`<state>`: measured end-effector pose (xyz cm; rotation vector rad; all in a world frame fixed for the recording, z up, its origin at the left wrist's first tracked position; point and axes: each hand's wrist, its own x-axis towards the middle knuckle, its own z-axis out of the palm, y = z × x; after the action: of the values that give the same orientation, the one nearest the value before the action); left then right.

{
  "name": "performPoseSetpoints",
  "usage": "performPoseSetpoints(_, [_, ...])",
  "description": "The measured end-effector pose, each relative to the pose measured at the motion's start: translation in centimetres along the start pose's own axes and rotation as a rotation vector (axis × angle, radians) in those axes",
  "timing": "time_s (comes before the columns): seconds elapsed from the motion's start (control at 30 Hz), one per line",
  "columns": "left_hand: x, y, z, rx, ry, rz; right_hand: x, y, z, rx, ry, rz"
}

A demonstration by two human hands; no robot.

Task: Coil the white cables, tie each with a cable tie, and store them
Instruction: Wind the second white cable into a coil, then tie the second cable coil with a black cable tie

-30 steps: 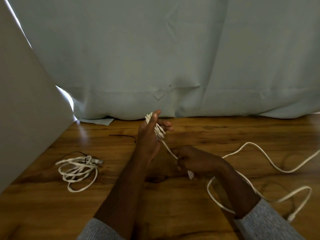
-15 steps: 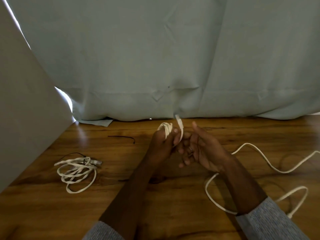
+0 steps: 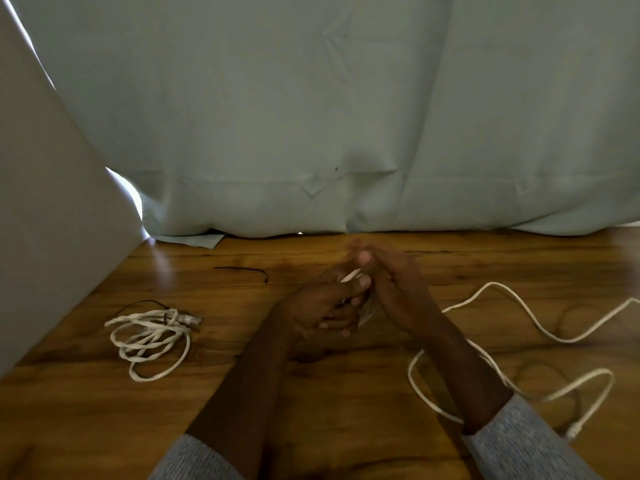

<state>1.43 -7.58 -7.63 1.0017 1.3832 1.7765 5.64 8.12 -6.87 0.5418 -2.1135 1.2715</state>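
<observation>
Far left of the frame is a pale flat panel (image 3: 41,220) leaning in over the wooden floor (image 3: 346,410). Just right of it, lower left, sits a coiled white cable (image 3: 149,337), a loose bundle stretched roughly left to right, with its plug end (image 3: 189,320) poking out toward the right. A thin black cable tie (image 3: 145,303) arcs over the top of it, touching the loops. A second black cable tie (image 3: 242,270) lies on its own a bit further up, running left to right with a small hook at its right end.

Centre of the frame, both hands are pressed together. The left hand (image 3: 322,303) has its fingers curled around a small wad of white cable (image 3: 350,274); only a short white sliver shows, tilted up to the right. The right hand (image 3: 398,292) is cupped against it, fingers bent over the same bundle, though the blur there hides exactly how it grips.

From under the right wrist, the loose rest of that cable (image 3: 519,306) snakes off to the right in big lazy waves, loops back near the grey sleeve (image 3: 526,445) and ends in a small connector (image 3: 573,432) at lower right.

A pale blue curtain (image 3: 346,116) fills the whole top half, its hem resting on the floor.
</observation>
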Motion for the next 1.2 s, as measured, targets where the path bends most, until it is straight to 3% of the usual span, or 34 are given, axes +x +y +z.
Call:
performPoseSetpoints(0.07, [-0.2, 0.1, 0.0, -0.015, -0.014, 0.011, -0.4, -0.2, 1.3, 0.062, -0.033, 0.067])
performPoseSetpoints(0.13, [-0.4, 0.1, -0.1, 0.009, 0.049, 0.005, -0.6, 0.1, 2.2, -0.008, 0.047, 0.072])
performPoseSetpoints(0.33, [0.4, 0.1, 0.5, 0.191, 0.472, 0.103, 0.2, 0.5, 3.1, -0.365, 0.328, -0.044])
performPoseSetpoints(0.5, [-0.2, -0.2, 1.1, 0.132, 0.546, 0.076, 0.5, 0.8, 3.2, -0.548, 0.388, -0.113])
performPoseSetpoints(0.57, [-0.3, -0.1, 1.5, 0.221, 0.704, 0.060, 0.6, 0.4, 3.9, -0.541, 0.370, -0.096])
performPoseSetpoints(0.67, [-1.5, 0.5, -0.1, 0.371, 0.963, 0.073, 0.3, -0.7, 5.5, -0.353, 0.224, -0.037])
performPoseSetpoints(0.8, [-6.2, 2.0, -4.9, 0.372, 1.124, 0.159, -0.2, -1.0, 6.4, -0.203, 0.043, -0.012])
performPoseSetpoints(0.93, [-9.3, 2.1, -6.0, 0.351, 1.158, 0.142, -0.9, -0.8, 7.1, -0.268, -0.107, 0.059])
performPoseSetpoints(1.2, [-9.0, 0.1, -5.5, 0.453, 1.134, 0.066, -2.7, -1.6, 8.1, -0.410, -0.676, 0.138])
